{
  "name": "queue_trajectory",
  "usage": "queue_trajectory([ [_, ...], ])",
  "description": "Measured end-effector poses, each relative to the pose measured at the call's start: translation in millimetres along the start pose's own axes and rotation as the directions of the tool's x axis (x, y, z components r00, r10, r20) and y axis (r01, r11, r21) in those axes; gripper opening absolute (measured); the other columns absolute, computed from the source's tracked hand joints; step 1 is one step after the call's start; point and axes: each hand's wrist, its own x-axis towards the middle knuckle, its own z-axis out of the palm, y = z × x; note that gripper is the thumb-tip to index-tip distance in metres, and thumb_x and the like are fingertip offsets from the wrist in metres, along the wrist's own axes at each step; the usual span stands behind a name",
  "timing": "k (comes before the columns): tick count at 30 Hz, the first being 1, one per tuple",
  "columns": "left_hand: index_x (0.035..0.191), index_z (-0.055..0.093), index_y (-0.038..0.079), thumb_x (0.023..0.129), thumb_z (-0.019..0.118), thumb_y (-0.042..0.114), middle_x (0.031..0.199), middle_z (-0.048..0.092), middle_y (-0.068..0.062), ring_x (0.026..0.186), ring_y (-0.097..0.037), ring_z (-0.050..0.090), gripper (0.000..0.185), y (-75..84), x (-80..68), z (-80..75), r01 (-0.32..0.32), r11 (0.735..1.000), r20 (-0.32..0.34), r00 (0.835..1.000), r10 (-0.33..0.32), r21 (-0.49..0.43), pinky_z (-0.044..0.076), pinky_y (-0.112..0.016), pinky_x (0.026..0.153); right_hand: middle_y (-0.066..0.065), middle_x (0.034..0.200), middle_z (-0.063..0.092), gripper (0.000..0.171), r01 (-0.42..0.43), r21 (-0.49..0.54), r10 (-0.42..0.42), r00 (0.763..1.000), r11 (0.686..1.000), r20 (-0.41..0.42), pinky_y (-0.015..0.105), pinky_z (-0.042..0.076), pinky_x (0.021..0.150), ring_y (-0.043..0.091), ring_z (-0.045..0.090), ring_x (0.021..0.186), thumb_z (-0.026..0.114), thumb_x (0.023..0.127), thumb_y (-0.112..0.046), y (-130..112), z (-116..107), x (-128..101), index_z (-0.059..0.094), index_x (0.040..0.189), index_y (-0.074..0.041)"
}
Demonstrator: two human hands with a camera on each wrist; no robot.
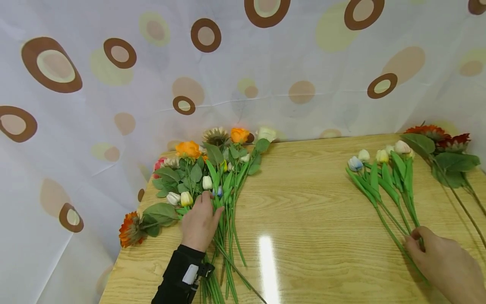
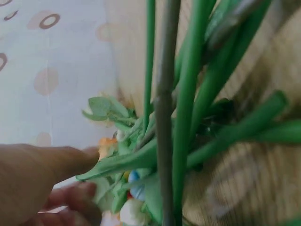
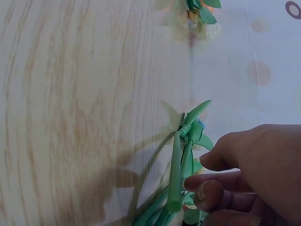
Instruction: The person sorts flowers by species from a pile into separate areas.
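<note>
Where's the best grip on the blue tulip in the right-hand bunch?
On the bare lower stem of the blue tulip, probably from above, near the right hand. The stem lies flat on the table, outermost on the bunch's left, and leaves crowd its upper part.

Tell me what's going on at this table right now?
A person is handling artificial flowers on a wooden table. The left hand rests on the big mixed pile of flowers at the left. The right hand pinches the stems of a small tulip bunch. Red flowers lie at the far right.
</note>
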Motion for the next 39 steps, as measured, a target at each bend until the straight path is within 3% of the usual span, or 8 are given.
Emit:
queue_trajectory([
  [5, 0.114, 0.063, 0.009, 0.086, 0.079, 0.028, 0.098, 0.066, -0.013, 0.04, -0.014, 0.037, 0.037, 11.5, 17.0, 13.3, -0.005, 0.998, 0.005, 1.0, 0.004, 0.058, 0.027, -0.027, 0.04, -0.001, 0.057, 0.05, 0.025, -0.008, 0.011, 0.008, 1.0, 1.0, 0.006, 0.026, 0.032, 0.04, 0.015, 0.044, 0.044, 0.052, 0.103, -0.018, -0.6, 0.4, -0.4, 0.057, 0.101, 0.006],
  [12, 0.093, 0.072, 0.005, 0.087, 0.077, 0.036, 0.087, 0.064, -0.016, 0.044, -0.021, 0.047, 0.032, 12.8, 25.9, 25.4, 0.076, 0.987, 0.113, 0.989, -0.092, 0.139, 0.033, -0.033, 0.039, -0.002, 0.054, 0.047, 0.021, 0.015, 0.014, -0.015, 0.999, 1.0, -0.052, 0.024, 0.029, 0.038, 0.014, 0.041, 0.041, 0.056, 0.101, -0.015, 0.6, 6.3, -4.3, 0.059, 0.098, 0.006],
  [15, 0.086, 0.071, 0.008, 0.089, 0.075, 0.032, 0.085, 0.063, -0.014, 0.044, -0.018, 0.045, 0.024, 8.5, 25.6, 26.3, 0.097, 0.992, 0.097, 0.99, -0.105, 0.086, 0.032, -0.031, 0.039, -0.002, 0.055, 0.048, 0.022, 0.017, 0.013, -0.017, 0.999, 1.0, -0.052, 0.025, 0.03, 0.039, 0.014, 0.041, 0.041, 0.055, 0.101, -0.015, 1.0, 7.4, -3.6, 0.059, 0.099, 0.006],
  [19, 0.087, 0.073, 0.013, 0.091, 0.073, 0.028, 0.087, 0.063, -0.008, 0.048, -0.012, 0.045, 0.016, 4.2, 26.3, 22.7, 0.121, 0.991, 0.021, 0.993, -0.12, -0.051, 0.031, -0.026, 0.042, -0.002, 0.055, 0.05, 0.021, 0.016, 0.02, -0.015, 0.999, 1.0, -0.044, 0.025, 0.031, 0.039, 0.014, 0.042, 0.042, 0.054, 0.101, -0.015, 0.1, 7.2, -2.1, 0.059, 0.098, 0.005],
  [24, 0.099, 0.075, 0.014, 0.094, 0.069, 0.028, 0.085, 0.07, -0.004, 0.051, -0.01, 0.047, 0.016, 4.5, 31.3, 8.6, 0.171, 0.956, 0.03, 0.985, -0.169, -0.237, 0.03, -0.026, 0.045, -0.001, 0.053, 0.046, 0.02, -0.007, 0.021, 0.007, 1.0, 1.0, -0.028, 0.028, 0.03, 0.04, 0.015, 0.041, 0.043, 0.053, 0.102, -0.016, -4.6, 6.0, 0.3, 0.059, 0.096, 0.002],
  [30, 0.106, 0.074, 0.02, 0.096, 0.066, 0.032, 0.087, 0.07, 0.001, 0.058, -0.01, 0.048, 0.017, 18.6, 31.8, -11.2, 0.171, 0.867, 0.115, 0.985, -0.132, -0.469, 0.032, -0.026, 0.052, -0.002, 0.057, 0.048, 0.025, 0.015, 0.037, -0.016, 1.0, 0.999, 0.019, 0.028, 0.03, 0.043, 0.013, 0.04, 0.045, 0.05, 0.104, -0.019, -18.7, 2.2, 0.9, 0.059, 0.105, 0.003],
  [35, 0.107, 0.073, 0.021, 0.096, 0.066, 0.032, 0.086, 0.07, 0.004, 0.066, -0.013, 0.053, 0.017, 48.3, 28.4, -29.4, 0.15, 0.726, 0.194, 0.981, -0.023, -0.672, 0.037, -0.026, 0.057, -0.009, 0.056, 0.044, 0.017, 0.154, 0.142, -0.152, 0.988, 0.978, -0.025, 0.023, 0.029, 0.044, 0.004, 0.032, 0.043, 0.054, 0.103, -0.018, -53.8, 5.9, -3.4, 0.065, 0.103, -0.005],
  [39, 0.106, 0.073, 0.019, 0.095, 0.067, 0.03, 0.088, 0.071, 0.004, 0.062, -0.011, 0.053, 0.016, 76.0, 25.9, -40.4, 0.118, 0.619, 0.223, 0.97, 0.095, -0.777, 0.037, -0.023, 0.056, -0.018, 0.057, 0.043, 0.008, 0.311, 0.297, -0.284, 0.95, 0.903, -0.132, 0.02, 0.031, 0.044, -0.003, 0.032, 0.046, 0.061, 0.099, -0.011, -91.4, 9.6, -7.1, 0.069, 0.097, -0.013],
])
